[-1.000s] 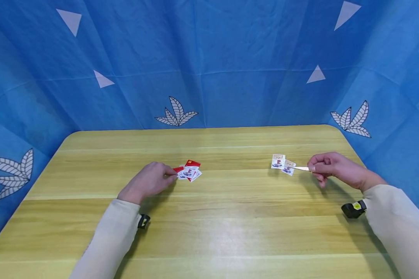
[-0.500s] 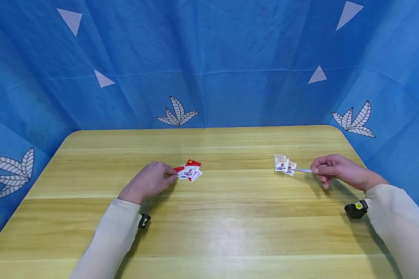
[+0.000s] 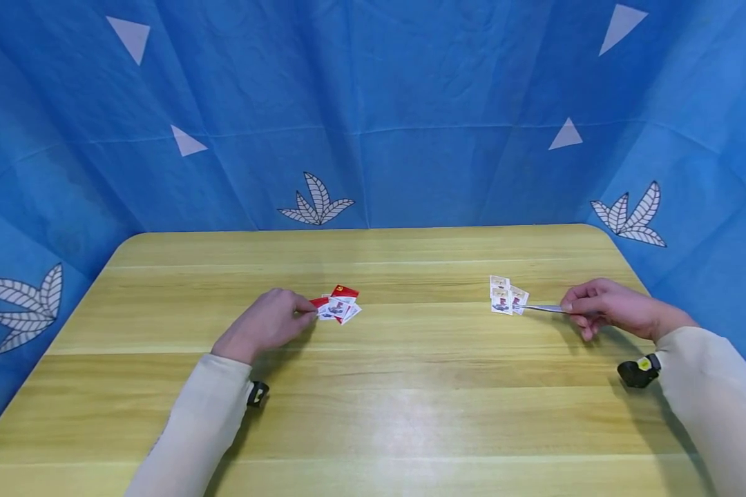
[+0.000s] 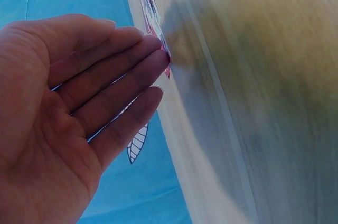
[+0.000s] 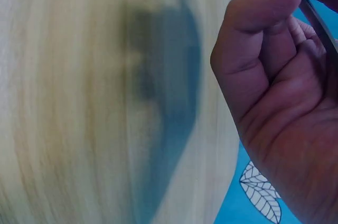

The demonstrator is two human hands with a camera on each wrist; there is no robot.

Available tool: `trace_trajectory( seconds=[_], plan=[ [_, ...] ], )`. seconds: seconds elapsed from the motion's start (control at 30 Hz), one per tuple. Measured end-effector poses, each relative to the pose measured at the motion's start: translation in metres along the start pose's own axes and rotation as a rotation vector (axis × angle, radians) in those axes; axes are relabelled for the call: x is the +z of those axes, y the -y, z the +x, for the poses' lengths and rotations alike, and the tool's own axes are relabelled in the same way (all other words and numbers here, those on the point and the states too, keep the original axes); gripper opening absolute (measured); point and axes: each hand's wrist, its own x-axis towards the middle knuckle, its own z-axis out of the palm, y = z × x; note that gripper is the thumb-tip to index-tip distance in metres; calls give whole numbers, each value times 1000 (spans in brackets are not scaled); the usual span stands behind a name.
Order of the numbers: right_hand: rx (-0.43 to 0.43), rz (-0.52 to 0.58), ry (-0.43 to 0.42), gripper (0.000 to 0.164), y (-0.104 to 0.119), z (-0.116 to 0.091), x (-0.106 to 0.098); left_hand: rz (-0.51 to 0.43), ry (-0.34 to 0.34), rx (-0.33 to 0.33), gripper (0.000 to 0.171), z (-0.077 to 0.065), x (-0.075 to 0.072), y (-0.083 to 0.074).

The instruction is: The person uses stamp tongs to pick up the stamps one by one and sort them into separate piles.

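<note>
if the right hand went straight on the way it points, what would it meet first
The right hand would likely meet the rightmost stamp-like paper first. The thin metal tool it holds appears to overlap that paper in the head view; whether they touch is unclear.

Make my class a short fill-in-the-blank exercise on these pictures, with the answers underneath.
1. The person pinches the slim tool with the ____.
2. The left hand touches a pile of small cards coloured white and ____.
3. The cloth behind the wooden table is mainly ____.
4. In the head view, the cloth shows ____ pale triangles.

Missing words: right hand; red; blue; four.
</note>
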Motion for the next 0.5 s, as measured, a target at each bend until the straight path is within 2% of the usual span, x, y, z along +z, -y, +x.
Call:
trace_trajectory(
  seconds=[0.27, 0.5],
  plan=[
    [-23, 71, -38, 25, -3, -5, -4, 2, 6, -8, 29, -1, 0, -1],
    [-89, 76, -67, 22, -6, -7, -2, 4, 6, -14, 29, -1, 1, -1]
  ],
)
